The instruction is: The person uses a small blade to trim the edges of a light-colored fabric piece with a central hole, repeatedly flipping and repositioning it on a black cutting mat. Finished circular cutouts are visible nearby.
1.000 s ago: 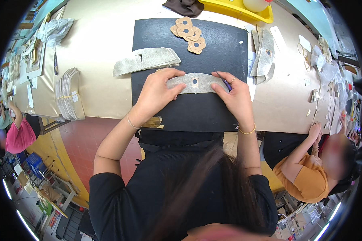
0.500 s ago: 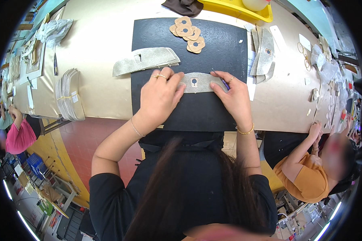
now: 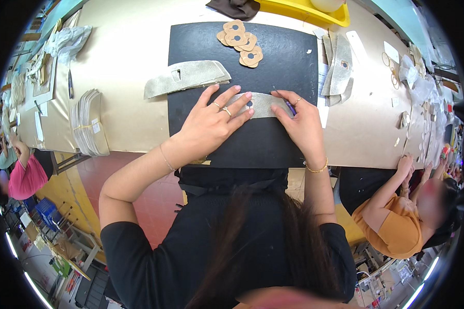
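Observation:
A curved grey strip of textured material (image 3: 265, 106) lies across the black mat (image 3: 252, 147). My left hand (image 3: 214, 117) rests spread on the strip's left part, its fingers covering most of the small cut-out patch there. Between the fingers of my right hand (image 3: 304, 123) is a slim purple pen-like tool (image 3: 291, 107) with a thin tip; its exact kind is unclear. The right thumb touches the strip's right end. Similar grey pieces (image 3: 196, 73) are stacked at the mat's left edge. Farther back, several tan pieces (image 3: 250, 55) with dark keyhole-shaped openings overlap in a pile.
More grey pieces (image 3: 339, 72) lie right of the mat, and a tied bundle of strips (image 3: 87, 123) sits at the left. A yellow tray (image 3: 299, 11) and dark cloth (image 3: 234, 7) are at the back. A person in orange (image 3: 392, 221) works at the right.
My left hand has opened from bent fingers and moved right, now lying over the patch on the strip. The right hand and its tool have barely shifted.

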### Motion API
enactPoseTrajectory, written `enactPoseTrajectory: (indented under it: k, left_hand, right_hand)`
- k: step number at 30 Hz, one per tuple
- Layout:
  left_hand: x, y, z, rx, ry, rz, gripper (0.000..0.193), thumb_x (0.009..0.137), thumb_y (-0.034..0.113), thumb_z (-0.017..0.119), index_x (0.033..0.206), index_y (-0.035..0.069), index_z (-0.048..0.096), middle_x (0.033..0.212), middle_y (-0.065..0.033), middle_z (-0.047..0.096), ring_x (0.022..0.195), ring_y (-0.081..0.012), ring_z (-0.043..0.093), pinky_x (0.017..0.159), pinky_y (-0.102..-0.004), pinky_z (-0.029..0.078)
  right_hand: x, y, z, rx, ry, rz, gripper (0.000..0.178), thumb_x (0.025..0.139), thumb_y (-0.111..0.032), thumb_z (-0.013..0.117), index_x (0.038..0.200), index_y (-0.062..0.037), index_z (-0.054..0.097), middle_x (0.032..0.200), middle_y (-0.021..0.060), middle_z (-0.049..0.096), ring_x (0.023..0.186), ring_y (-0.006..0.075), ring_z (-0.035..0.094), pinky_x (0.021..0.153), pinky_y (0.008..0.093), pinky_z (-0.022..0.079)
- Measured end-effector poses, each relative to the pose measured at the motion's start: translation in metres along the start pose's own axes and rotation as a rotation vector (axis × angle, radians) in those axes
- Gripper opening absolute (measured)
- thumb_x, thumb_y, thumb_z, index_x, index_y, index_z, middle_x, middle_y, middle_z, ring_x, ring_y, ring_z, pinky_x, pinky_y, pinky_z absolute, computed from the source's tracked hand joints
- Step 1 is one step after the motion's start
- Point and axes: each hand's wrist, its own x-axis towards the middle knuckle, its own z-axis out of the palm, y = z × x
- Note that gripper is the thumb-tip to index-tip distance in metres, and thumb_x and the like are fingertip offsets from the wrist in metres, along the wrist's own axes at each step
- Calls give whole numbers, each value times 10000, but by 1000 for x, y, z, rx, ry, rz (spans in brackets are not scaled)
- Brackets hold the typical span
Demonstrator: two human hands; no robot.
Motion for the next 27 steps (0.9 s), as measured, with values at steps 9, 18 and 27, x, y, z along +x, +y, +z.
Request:
enactPoseTrajectory:
  k: [9, 18, 27]
  left_hand:
    - [-2, 10, -5, 42, -84, -40, 512, 847, 111, 591, 1358, 136, 577, 1508, -99, 443, 1419, -295, 378, 1177, -540, 229]
    - [-32, -31, -5, 64, 387, -541, 435, 763, 252, 814, 1149, 110, 671, 1477, -123, 467, 1411, -319, 371, 1115, -504, 320]
    - [-42, -63, -18, 51, 291, -474, 329, 727, 174, 826, 1024, 90, 712, 1363, -73, 583, 1275, -296, 522, 1055, -437, 408]
  right_hand:
    - [6, -12, -14, -142, -92, 28, 156, 893, -158, 683, 970, -22, 676, 824, 164, 703, 744, 333, 685, 669, 374, 514]
    - [-13, 6, -49, 157, 286, -60, 114, 899, -108, 719, 923, -19, 651, 740, 40, 660, 598, 123, 561, 593, 240, 444]
    - [1, 65, -52, 398, 697, 286, 340, 938, -265, 712, 1078, -24, 518, 623, -2, 578, 498, 38, 459, 490, 197, 344]
